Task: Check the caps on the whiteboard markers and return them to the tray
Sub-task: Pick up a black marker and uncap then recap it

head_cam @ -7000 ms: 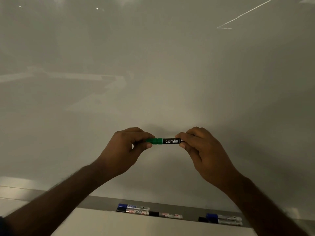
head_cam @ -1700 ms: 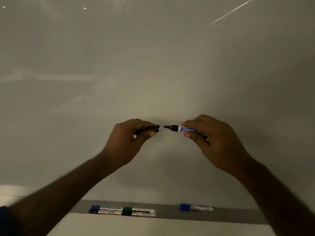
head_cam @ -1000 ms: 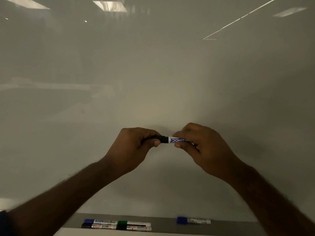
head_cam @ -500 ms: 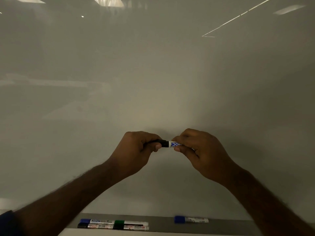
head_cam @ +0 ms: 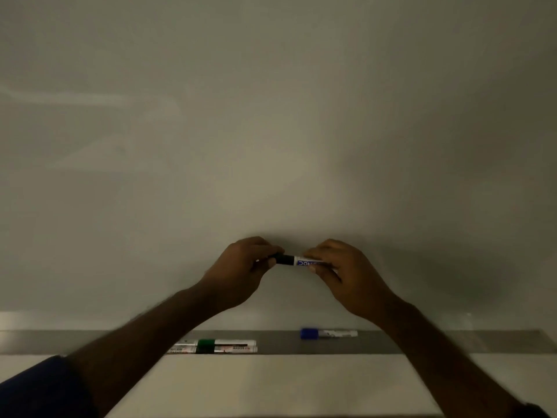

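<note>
I hold a black-capped whiteboard marker [head_cam: 294, 260] level in front of the whiteboard. My left hand [head_cam: 241, 273] pinches its black cap end, and my right hand [head_cam: 343, 273] grips the white and blue barrel. The cap sits against the barrel with no gap showing. Below, the grey metal tray [head_cam: 280, 343] holds a green-capped marker [head_cam: 224, 343] lying beside another marker [head_cam: 184, 349] at the left. A blue-capped marker [head_cam: 328, 333] lies alone toward the right. My left forearm hides the tray's left part.
The whiteboard [head_cam: 271, 131] fills the view above the tray and bears no writing. A pale wall strip [head_cam: 271, 384] runs below the tray.
The cap, apart from the barrel 1.7 s ago, is now pushed on. The green marker held 7 s ago lies in the tray. The view has tilted down, showing more tray.
</note>
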